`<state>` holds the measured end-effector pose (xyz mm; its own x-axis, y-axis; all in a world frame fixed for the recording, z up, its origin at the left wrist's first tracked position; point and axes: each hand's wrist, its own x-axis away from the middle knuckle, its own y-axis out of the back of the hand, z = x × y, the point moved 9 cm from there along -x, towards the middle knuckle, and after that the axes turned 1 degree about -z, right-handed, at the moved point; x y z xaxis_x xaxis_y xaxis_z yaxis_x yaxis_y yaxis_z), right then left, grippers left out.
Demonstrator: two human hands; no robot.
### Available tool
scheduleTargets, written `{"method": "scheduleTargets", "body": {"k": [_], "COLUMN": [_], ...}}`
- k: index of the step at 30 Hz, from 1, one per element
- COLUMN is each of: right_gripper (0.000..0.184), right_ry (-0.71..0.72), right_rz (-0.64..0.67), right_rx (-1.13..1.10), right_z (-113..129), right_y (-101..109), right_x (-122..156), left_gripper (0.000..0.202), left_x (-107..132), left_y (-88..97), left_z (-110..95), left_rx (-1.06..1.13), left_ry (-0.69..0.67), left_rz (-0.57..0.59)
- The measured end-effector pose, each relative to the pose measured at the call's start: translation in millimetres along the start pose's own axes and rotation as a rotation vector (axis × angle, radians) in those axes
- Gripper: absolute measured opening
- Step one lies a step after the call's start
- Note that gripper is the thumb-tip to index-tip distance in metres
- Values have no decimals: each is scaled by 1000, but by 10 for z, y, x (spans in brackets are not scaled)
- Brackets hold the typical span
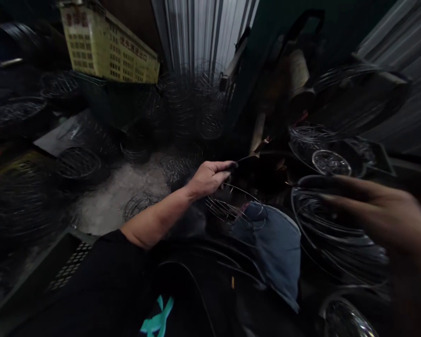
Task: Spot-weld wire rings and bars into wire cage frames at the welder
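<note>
My left hand point(212, 178) is closed, pinching a thin metal wire frame point(228, 208). Curved and straight wires of the frame hang below the fingers, over a blue denim-clad knee point(273, 248). One wire end reaches from the fingertips to a pointed copper-coloured tip point(263, 147) of a machine. On the right, my right hand point(375, 206) is stretched out and blurred, its thumb and fingers apart. It is over a pile of wire rings point(315, 215); whether the fingertips touch them cannot be made out.
A yellow plastic crate point(112, 51) sits on a dark bin at the back left. Stacked wire baskets point(182, 107) stand behind. A round bowl of wire parts point(331, 163) lies at right. A green crate point(56, 267) is at lower left. Wire pieces cover the floor around.
</note>
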<state>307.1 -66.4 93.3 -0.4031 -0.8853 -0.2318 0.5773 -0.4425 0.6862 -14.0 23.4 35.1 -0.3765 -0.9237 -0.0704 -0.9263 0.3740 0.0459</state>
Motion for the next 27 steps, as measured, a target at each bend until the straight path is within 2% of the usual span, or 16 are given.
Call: {"method": "scheduleTargets", "body": {"k": [2, 4, 5, 7, 9, 11, 14, 16, 18, 20, 23, 27], "right_gripper": [37, 31, 29, 25, 21, 18, 18, 22, 25, 27, 24, 19], "right_ry": [105, 277, 349, 459, 505, 490, 418, 359, 274, 194, 227, 399], "right_rz": [164, 281, 321, 352, 344, 316, 259, 207, 155, 134, 238, 417], "right_rx": [0, 10, 45, 136, 166, 126, 72, 47, 3, -71, -228, -326], "right_z": [314, 670, 809, 992, 1050, 999, 775, 588, 417, 338, 543, 965], "right_y": [-599, -1149, -1378, -1702, -1850, -1864, -1769, -1660, -1529, -1404, -1301, -1253], "right_x": [38, 121, 164, 219, 214, 160, 82, 75, 102, 151, 212, 164], "left_gripper": [29, 27, 33, 61, 89, 107, 127, 133, 124, 114, 116, 101], "left_x": [51, 91, 103, 109, 98, 90, 112, 142, 173, 168, 54, -193], "left_y": [146, 171, 169, 170, 181, 159, 115, 117, 126, 133, 161, 184], "left_z": [140, 317, 410, 591, 742, 862, 945, 940, 952, 983, 879, 336], "left_rx": [-212, -388, -459, -543, -526, -446, -375, -407, -459, -498, -532, -591], "left_ry": [-40, -114, -155, -207, -211, -175, -168, -255, -337, -354, -359, -543], "left_rz": [48, 94, 100, 94, 106, 188, 289, 257, 186, 132, 78, 6]}}
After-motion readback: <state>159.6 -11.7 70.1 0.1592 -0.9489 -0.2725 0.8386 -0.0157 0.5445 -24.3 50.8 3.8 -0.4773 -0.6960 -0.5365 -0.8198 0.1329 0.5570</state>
